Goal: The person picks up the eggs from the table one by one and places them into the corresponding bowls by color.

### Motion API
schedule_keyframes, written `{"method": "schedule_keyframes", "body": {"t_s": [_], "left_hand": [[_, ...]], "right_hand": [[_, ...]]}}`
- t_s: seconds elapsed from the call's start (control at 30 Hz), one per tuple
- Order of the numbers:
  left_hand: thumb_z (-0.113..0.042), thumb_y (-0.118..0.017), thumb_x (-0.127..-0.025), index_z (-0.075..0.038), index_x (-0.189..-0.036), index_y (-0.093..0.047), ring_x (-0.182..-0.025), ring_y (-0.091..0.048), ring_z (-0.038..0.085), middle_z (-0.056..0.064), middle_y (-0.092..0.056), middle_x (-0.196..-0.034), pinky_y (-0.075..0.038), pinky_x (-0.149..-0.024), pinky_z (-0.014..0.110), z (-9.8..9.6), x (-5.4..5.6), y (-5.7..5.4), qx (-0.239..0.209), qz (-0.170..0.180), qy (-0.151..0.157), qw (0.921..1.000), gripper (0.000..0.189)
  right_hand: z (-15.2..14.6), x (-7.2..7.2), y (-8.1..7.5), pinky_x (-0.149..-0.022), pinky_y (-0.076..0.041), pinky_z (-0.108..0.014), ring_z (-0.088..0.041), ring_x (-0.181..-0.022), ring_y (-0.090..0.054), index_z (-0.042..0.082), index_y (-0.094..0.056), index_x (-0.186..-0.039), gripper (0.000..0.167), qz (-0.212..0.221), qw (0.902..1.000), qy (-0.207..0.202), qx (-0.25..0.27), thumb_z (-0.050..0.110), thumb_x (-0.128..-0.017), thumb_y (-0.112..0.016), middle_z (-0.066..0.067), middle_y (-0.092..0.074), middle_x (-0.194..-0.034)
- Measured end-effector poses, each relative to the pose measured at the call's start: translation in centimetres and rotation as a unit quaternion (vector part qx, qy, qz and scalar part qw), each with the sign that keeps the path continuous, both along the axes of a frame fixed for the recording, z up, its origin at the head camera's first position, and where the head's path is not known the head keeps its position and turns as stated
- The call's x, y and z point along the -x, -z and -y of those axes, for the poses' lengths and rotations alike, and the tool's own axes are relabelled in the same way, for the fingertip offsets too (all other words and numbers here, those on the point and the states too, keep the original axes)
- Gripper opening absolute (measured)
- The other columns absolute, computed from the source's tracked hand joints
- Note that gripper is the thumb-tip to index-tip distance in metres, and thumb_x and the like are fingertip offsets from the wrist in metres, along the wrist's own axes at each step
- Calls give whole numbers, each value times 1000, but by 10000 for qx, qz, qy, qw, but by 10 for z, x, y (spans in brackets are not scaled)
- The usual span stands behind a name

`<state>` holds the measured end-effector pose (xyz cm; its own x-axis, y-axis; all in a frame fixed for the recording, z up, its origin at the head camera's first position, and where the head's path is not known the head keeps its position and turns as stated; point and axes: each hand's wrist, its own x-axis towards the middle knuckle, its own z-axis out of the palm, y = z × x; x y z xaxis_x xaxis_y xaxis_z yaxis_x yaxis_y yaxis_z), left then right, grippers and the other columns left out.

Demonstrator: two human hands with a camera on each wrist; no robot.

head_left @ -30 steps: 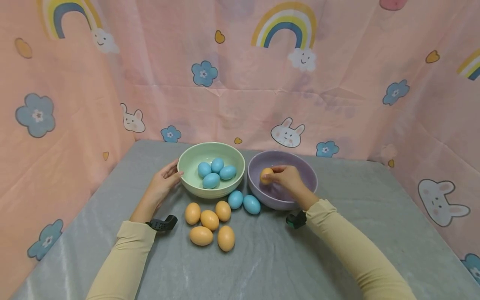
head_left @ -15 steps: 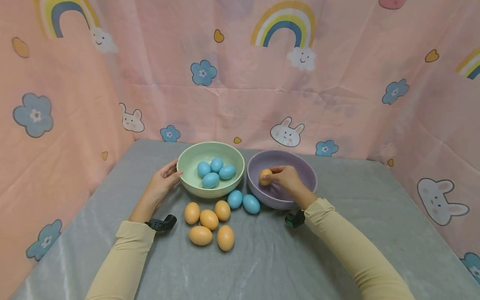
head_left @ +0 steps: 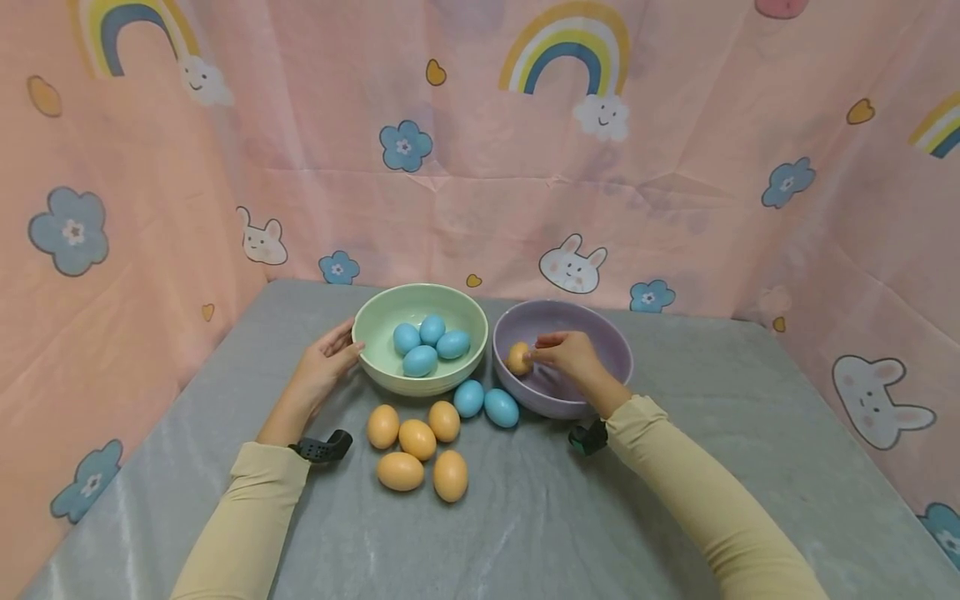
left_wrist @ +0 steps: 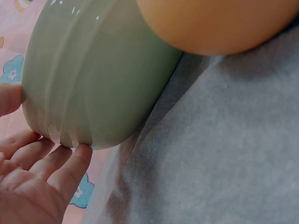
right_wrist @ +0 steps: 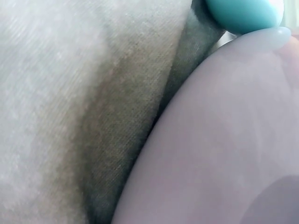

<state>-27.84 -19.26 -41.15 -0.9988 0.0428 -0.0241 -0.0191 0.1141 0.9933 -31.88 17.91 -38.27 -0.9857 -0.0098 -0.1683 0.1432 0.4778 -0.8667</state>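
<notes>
1. Smooth orange-yellow egg inside the round, glossy purple bowl, toward its left side; long axis roughly near-to-far, pointed end unclear.
2. Right hand over the purple bowl, fingers narrowly parted beside the egg; contact, can't tell!
3. Left hand, fingers spread on the ridged, shiny pale-green bowl, just left of the purple bowl.
4. Two smooth blue eggs sit just before the purple bowl's near left, on the soft grey cloth-covered counter.

I can't make out whether the right hand touches the orange egg in the purple bowl. The left wrist view crops another orange egg; the right wrist view, a blue egg.
</notes>
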Motion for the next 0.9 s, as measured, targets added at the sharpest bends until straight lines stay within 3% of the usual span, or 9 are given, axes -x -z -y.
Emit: {"method": "schedule_keyframes", "body": {"t_s": [0.2,0.43,0.73,0.9], "left_hand": [[-17,-53,-103,-13,-159,-23,-153,-25,23,9,-23,-165,-40,-117,30,0,1,1,41,2,-45,10000,64],[-16,-53,-103,-12,-159,-23,-153,-24,24,10,-22,-165,-40,-117,30,0,2,2,-5,-70,1,10000,64],[-16,-53,-103,-10,-159,-22,-153,-25,26,11,-23,-165,-42,-114,27,0,2,3,-32,-93,65,9999,64],[-18,-54,-103,-12,-159,-22,-153,-25,25,9,-23,-165,-42,-115,27,1,2,3,12,-40,19,10000,65]], "right_hand": [[-1,-1,-3,-105,-55,-33,-26,-122,-62,-6,-60,-131,52,10,9999,166,-13,16,-88,-76,-22,-61,-136],[-5,-16,-12,-115,-46,-42,-30,-133,-53,-1,-61,-134,52,-179,9997,-102,-150,23,-90,-74,-18,-61,-137],[-3,-55,-27,-110,-49,-41,-24,-122,-60,4,-66,-129,49,-373,9984,-430,59,29,-88,-77,-13,-68,-129],[4,-71,-31,-98,-56,-28,-15,-107,-67,7,-70,-123,45,-442,9982,-382,130,30,-86,-79,-9,-72,-123]]}}
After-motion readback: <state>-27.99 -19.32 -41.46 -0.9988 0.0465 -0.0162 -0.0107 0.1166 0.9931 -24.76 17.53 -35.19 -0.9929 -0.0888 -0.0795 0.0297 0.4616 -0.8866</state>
